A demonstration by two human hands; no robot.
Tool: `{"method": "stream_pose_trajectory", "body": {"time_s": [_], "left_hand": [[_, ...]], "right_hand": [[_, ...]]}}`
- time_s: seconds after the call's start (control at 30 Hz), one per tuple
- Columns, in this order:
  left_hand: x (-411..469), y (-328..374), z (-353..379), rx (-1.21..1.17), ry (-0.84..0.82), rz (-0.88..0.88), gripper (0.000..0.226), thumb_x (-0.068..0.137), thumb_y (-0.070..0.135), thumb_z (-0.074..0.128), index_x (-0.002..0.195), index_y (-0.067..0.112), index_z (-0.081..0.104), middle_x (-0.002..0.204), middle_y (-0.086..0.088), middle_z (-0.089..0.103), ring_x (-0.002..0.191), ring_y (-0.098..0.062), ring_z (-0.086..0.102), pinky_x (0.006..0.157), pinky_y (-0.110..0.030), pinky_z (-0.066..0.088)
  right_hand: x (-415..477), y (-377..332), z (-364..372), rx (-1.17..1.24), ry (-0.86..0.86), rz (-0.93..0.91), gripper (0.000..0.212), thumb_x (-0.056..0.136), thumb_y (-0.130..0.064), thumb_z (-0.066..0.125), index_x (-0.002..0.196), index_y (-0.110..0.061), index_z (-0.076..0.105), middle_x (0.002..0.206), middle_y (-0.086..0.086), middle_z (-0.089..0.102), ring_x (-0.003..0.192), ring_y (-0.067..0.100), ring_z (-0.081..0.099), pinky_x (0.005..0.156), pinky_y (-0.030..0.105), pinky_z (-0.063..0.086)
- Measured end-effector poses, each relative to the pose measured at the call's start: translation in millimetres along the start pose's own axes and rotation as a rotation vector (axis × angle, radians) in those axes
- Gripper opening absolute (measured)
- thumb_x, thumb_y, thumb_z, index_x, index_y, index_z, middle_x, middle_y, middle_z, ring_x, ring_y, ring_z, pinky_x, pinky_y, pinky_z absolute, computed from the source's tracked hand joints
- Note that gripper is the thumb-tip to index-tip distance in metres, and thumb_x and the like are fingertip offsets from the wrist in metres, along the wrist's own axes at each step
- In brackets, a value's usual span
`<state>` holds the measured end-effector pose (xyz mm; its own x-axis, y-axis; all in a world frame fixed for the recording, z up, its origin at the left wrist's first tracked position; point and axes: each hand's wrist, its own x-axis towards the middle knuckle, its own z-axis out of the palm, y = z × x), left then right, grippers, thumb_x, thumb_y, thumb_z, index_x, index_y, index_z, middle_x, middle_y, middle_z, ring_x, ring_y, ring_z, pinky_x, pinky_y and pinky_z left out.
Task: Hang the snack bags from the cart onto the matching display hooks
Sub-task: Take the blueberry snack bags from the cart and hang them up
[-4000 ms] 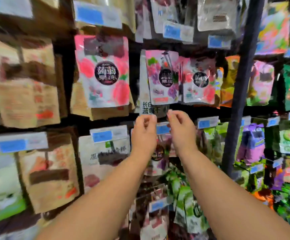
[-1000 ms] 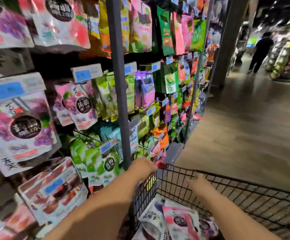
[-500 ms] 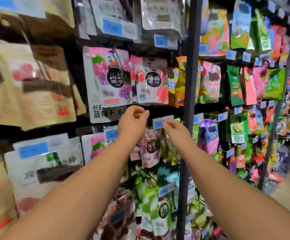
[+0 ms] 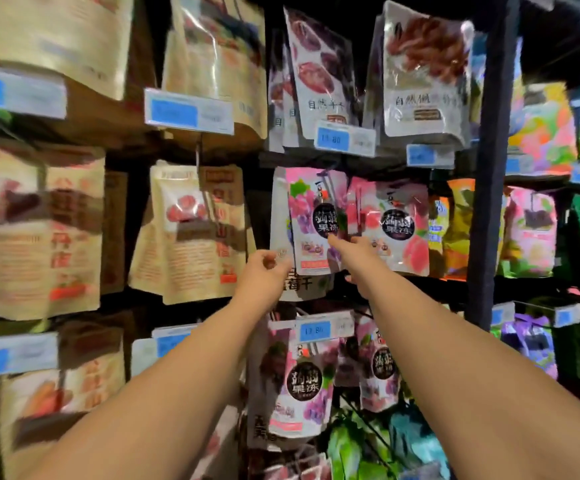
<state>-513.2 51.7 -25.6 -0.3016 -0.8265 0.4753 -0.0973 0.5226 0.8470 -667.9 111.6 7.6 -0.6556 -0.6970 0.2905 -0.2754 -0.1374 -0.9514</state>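
We saw both arms stretched up to the hook wall. The left hand was curled, thumb and fingertips pinched on the lower left corner of a white bag, which hung behind the purple bag in the middle row. The right hand reached at the purple bag's lower edge, forefinger out and touching its front; whether the other fingers gripped anything we could not tell (they were tucked under, and the frame was blurred). A pink bag hung just to the right of the purple one, touching it. A blue price tag sat above them, another tag below, between the forearms. Tan pouches filled the wall to the left. A dark post stood to the right of the pink bag. The cart was out of frame.
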Motion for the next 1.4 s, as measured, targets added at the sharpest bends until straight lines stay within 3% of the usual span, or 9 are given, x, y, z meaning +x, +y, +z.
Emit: {"method": "stream_pose_trajectory", "body": {"time_s": [0.17,0.33,0.53,0.7,0.8,0.93,1.0,1.2,1.4], "left_hand": [[8.6,7.9,-0.2,-0.033,-0.078,-0.039,0.049,0.095,0.036,0.054,0.138,0.016,0.046,0.132,-0.002,0.055,0.106,-0.016,0.052,0.088,-0.025,0.039],[14.6,23.6,10.6,-0.031,-0.203,-0.077,0.058,0.099,0.040,0.047,0.149,0.017,0.030,0.147,-0.001,0.042,0.129,-0.020,0.045,0.093,-0.026,0.033],[13.5,36.2,23.4,-0.077,-0.189,-0.063,0.054,0.095,0.047,0.051,0.141,0.021,0.039,0.114,0.002,0.053,0.094,-0.013,0.054,0.073,-0.026,0.040],[17.1,43.3,23.4,-0.042,-0.184,-0.049,0.054,0.093,0.054,0.051,0.138,0.024,0.044,0.134,0.001,0.053,0.103,-0.015,0.057,0.072,-0.024,0.039],[16.4,47.1,25.0,-0.079,-0.182,-0.036,0.056,0.089,0.060,0.047,0.132,0.024,0.047,0.127,-0.001,0.059,0.099,-0.018,0.059,0.077,-0.029,0.047],[11.7,56.1,25.6,-0.243,-0.225,-0.083,0.044,0.093,0.052,0.040,0.121,0.021,0.053,0.106,-0.008,0.069,0.092,-0.023,0.067,0.083,-0.036,0.054],[6.8,60.9,25.0,-0.389,-0.237,-0.116,0.030,0.099,0.042,0.039,0.114,0.020,0.053,0.106,-0.011,0.070,0.087,-0.022,0.068,0.071,-0.030,0.053],[-8.2,64.4,29.9,-0.538,-0.248,-0.102,0.026,0.100,0.039,0.041,0.107,0.022,0.059,0.101,-0.009,0.071,0.088,-0.023,0.069,0.076,-0.034,0.054],[-17.6,69.6,32.0,-0.551,-0.212,-0.051,0.035,0.092,0.048,0.042,0.090,0.026,0.069,0.100,-0.007,0.074,0.097,-0.027,0.069,0.098,-0.048,0.050]], "right_hand": [[12.0,5.0,6.8,0.154,0.016,0.055,0.088,0.082,-0.056,0.066,0.149,-0.017,0.025,0.147,0.006,0.043,0.131,0.029,0.043,0.105,0.047,0.037],[17.1,2.7,10.4,0.163,-0.051,0.031,0.086,0.082,-0.061,0.063,0.148,-0.018,0.028,0.151,0.005,0.040,0.136,0.027,0.038,0.102,0.048,0.034],[4.6,-4.7,11.3,0.082,-0.213,0.058,0.065,0.093,-0.058,0.048,0.145,-0.020,0.040,0.156,0.005,0.034,0.144,0.029,0.027,0.111,0.052,0.027],[-0.8,-6.5,5.3,0.120,-0.245,0.010,0.059,0.095,-0.055,0.047,0.143,-0.022,0.041,0.155,0.002,0.033,0.145,0.026,0.026,0.111,0.049,0.030],[-2.8,-4.5,-1.0,0.120,-0.230,-0.019,0.048,0.093,-0.056,0.051,0.127,-0.023,0.050,0.137,-0.002,0.051,0.133,0.023,0.042,0.105,0.048,0.036],[-9.7,-10.5,-7.7,0.159,-0.131,-0.062,0.032,0.096,-0.041,0.055,0.099,-0.012,0.069,0.088,0.003,0.074,0.083,0.019,0.068,0.077,0.034,0.052],[-12.0,-13.4,-12.3,0.269,-0.122,-0.058,0.033,0.094,-0.034,0.061,0.103,-0.004,0.071,0.088,0.010,0.076,0.081,0.026,0.071,0.080,0.040,0.056],[-30.1,-21.0,-25.9,0.468,-0.157,0.003,0.037,0.087,-0.028,0.069,0.115,-0.005,0.066,0.110,0.015,0.072,0.097,0.033,0.069,0.099,0.052,0.049],[-51.1,-29.2,-40.2,0.450,-0.061,-0.113,0.016,0.099,-0.018,0.052,0.090,-0.010,0.063,0.078,0.009,0.071,0.064,0.022,0.070,0.058,0.032,0.058]]}}
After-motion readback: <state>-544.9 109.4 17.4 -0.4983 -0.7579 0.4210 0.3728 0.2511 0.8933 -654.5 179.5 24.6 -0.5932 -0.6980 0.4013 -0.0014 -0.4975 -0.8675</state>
